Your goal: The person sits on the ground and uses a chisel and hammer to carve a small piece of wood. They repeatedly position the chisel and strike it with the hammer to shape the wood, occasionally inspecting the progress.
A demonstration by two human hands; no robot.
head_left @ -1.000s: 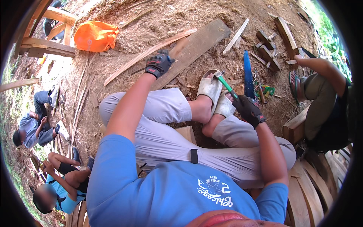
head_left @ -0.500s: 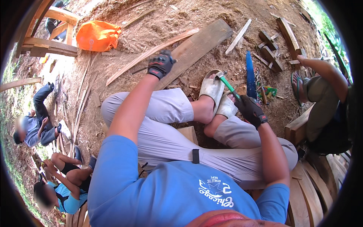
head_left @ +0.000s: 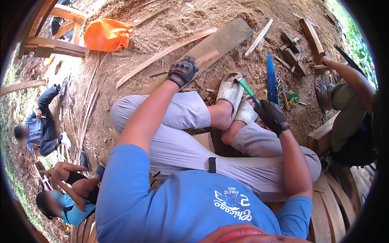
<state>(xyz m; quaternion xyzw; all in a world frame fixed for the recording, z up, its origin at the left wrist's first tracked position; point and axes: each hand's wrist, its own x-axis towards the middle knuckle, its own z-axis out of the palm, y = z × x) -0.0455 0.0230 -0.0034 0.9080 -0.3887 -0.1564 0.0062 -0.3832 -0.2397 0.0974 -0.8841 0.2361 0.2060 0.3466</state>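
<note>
Guarding the toes in the off-white, open-toed sandals [head_left: 228, 96] is being called for, since the green-handled hammer with a metal head [head_left: 249, 90] is being held right by them, the grip of the black-gloved right hand [head_left: 271, 116] being closed round its handle. The black-gloved left hand [head_left: 183, 71] is being poised at the wide, flat, grey-brown wooden board [head_left: 234, 35], beside a short, pale wooden strip [head_left: 208, 57]; whether its grip is holding that strip cannot be told. Good control is being favoured by firm support under the wood, with the fingers being placed clear of the hammer's path.
</note>
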